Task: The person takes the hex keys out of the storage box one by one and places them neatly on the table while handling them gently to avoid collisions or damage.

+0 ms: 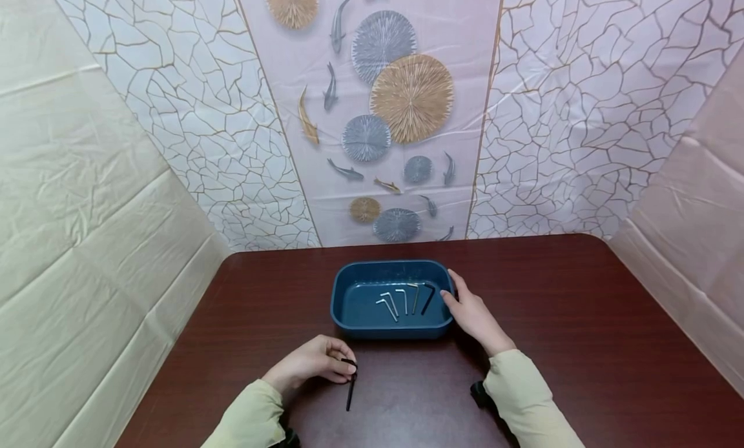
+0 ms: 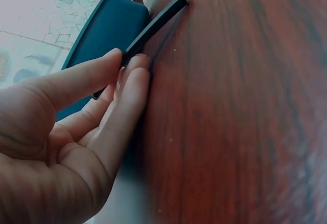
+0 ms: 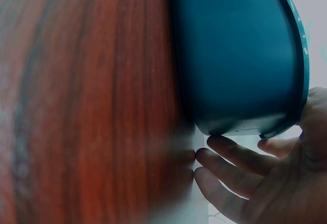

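Between thumb and fingers my left hand [image 1: 318, 359] pinches a black hex key [image 1: 351, 390] by its bent end. Its long arm points toward the front of the table, and in the left wrist view the tip of the key [image 2: 158, 23] is close to the wood. My right hand [image 1: 475, 311] holds the right end of a blue tray [image 1: 391, 333], thumb over the rim. In the right wrist view the fingers [image 3: 232, 175] lie along the tray's outer wall [image 3: 235, 55]. Inside the tray are several hex keys [image 1: 405, 301], silver ones and a black one [image 1: 428, 299] at the right.
The tray stands on a dark red-brown wooden table [image 1: 581, 319]. A patterned cloth backdrop [image 1: 389, 177] rises behind the table. Pale cloth walls flank it at left [image 1: 87, 241] and right [image 1: 686, 241].
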`<control>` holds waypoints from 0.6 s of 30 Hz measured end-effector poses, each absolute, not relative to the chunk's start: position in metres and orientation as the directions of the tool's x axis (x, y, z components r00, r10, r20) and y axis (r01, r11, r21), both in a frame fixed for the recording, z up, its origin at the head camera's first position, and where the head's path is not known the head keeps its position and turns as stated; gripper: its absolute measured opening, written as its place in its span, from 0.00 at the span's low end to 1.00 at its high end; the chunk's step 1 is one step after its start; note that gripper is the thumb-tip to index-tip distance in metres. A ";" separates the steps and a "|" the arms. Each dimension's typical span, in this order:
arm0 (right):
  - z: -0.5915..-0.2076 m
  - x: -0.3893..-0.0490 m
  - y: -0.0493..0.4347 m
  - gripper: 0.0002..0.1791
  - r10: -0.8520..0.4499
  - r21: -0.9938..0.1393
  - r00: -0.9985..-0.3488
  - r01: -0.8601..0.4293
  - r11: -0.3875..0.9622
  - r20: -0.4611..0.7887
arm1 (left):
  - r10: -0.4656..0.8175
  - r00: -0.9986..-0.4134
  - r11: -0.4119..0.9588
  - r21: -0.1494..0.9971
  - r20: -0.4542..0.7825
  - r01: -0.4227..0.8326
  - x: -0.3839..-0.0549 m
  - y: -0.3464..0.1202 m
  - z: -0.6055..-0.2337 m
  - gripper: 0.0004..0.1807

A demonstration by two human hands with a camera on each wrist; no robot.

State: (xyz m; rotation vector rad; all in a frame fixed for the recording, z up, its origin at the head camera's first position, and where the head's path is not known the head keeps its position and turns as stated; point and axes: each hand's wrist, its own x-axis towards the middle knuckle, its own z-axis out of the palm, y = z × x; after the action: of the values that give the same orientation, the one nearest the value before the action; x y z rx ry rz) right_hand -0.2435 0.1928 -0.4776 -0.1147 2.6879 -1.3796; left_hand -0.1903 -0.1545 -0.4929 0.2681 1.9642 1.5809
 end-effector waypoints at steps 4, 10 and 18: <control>-0.479 -0.243 0.193 0.37 -0.126 -0.816 -0.990 -0.016 0.578 -0.070 | 0.486 -0.811 0.312 0.932 -0.325 -0.186 -0.190 -0.156 -0.490 0.07; -0.480 -0.244 0.193 0.37 -0.125 -0.812 -0.990 -0.026 0.583 -0.058 | 0.461 -0.839 0.395 0.913 -0.289 -0.098 -0.192 -0.164 -0.486 0.07; -0.480 -0.244 0.193 0.37 -0.125 -0.816 -0.991 -0.026 0.578 -0.057 | 0.439 -0.873 0.494 0.869 -0.214 0.035 -0.193 -0.179 -0.486 0.06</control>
State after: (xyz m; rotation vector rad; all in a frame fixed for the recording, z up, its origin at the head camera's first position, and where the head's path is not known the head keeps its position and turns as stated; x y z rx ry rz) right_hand -0.2444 0.1934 -0.4798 -0.1294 2.6933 -1.3898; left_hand -0.1927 -0.1789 -0.4857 0.3933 2.3331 1.3423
